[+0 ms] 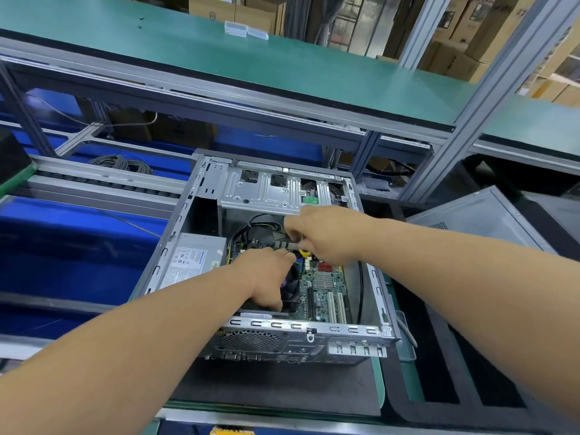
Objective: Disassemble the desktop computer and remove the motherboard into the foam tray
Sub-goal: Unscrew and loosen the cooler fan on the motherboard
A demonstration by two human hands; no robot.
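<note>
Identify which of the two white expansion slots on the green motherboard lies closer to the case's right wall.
The right-hand white slot: it runs beside the left white slot on the green motherboard, nearer the grey metal case's right wall.

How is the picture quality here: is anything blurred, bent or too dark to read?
Head view: the wide lens bends the shelf and frame posts into curves; the right hand is slightly motion-blurred, so what it holds is unclear; the left hand is sharper; the motherboard is evenly lit and legible; the case interior behind the hands is shadowed; no strong glare.
</note>
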